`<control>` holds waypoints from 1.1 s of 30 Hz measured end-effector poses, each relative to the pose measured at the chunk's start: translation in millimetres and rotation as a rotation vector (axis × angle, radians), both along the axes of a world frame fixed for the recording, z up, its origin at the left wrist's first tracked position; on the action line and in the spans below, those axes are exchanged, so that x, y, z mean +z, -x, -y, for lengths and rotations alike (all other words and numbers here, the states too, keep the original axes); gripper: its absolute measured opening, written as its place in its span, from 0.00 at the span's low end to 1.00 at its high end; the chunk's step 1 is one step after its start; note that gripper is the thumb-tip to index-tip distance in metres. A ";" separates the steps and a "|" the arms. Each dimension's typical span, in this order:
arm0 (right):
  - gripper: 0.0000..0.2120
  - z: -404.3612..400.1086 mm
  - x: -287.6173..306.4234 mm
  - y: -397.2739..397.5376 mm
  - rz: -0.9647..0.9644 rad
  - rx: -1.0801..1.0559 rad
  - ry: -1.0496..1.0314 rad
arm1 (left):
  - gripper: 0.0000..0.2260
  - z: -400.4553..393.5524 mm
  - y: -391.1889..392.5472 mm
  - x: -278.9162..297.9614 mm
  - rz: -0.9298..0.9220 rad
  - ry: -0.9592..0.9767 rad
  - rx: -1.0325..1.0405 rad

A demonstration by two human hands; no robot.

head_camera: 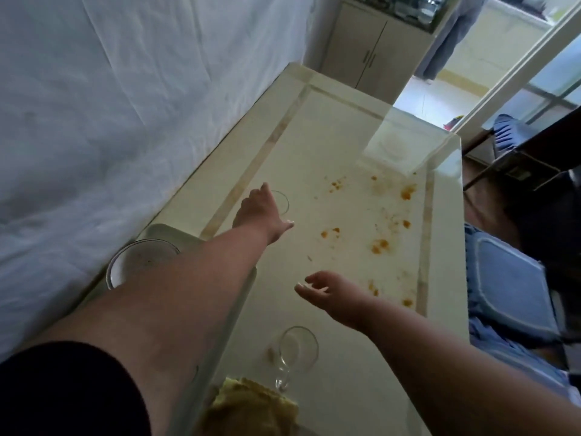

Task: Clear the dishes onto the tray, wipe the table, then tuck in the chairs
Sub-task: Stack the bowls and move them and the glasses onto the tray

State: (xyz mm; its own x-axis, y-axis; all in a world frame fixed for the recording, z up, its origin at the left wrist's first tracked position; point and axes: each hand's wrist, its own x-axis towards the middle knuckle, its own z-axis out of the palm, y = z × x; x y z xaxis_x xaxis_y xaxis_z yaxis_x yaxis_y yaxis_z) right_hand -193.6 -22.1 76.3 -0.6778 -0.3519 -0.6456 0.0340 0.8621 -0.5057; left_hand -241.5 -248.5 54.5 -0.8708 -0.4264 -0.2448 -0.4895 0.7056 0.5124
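While the left hand (262, 214) is stretched far across the table (317, 146), its fingers are wrapped around the far glass (281, 202) beside the table's inlaid strip; whether the grip is fully closed cannot be told, since the glass is largely hidden behind the hand. The right hand (327, 292) is held open and empty above the tabletop, palm turned inward, nothing grasped. A second glass (297, 347) stands nearer the person, just beyond a yellow cloth (251, 404) at the bottom edge; a bowl (138, 259) already sits on the tray (163, 231), which lies at the wall side of the table, partly under the left forearm. Orange food stains (380, 245) are scattered over the right half of the surface, so wiping is judged not yet begun. The far glass is best gripped low and firmly, lifted straight up before being drawn back, and set upright on the tray's bare part beside the bowl, not against it; the near glass could then be taken by the free hand. A chair with a blue cushion (509, 284) waits at the right.
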 end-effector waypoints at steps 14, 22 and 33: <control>0.64 -25.1 1.4 -28.3 0.032 0.402 -0.089 | 0.41 21.9 -35.8 36.7 -0.121 0.014 0.027; 0.61 -20.5 8.9 -51.8 -0.156 0.691 -0.185 | 0.40 30.7 -130.9 34.5 -0.028 0.035 0.110; 0.45 -26.5 6.8 -72.4 -0.334 0.674 -0.106 | 0.42 11.3 -170.6 2.7 0.028 0.016 0.174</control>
State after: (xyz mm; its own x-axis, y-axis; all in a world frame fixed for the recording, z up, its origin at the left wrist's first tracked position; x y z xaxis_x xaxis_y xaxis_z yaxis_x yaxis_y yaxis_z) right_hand -121.3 4.5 83.2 -0.5038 -0.7066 -0.4968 -0.6575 0.6867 -0.3100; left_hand -70.9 -259.8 57.1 -0.7767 -0.5739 -0.2597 -0.6186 0.6172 0.4861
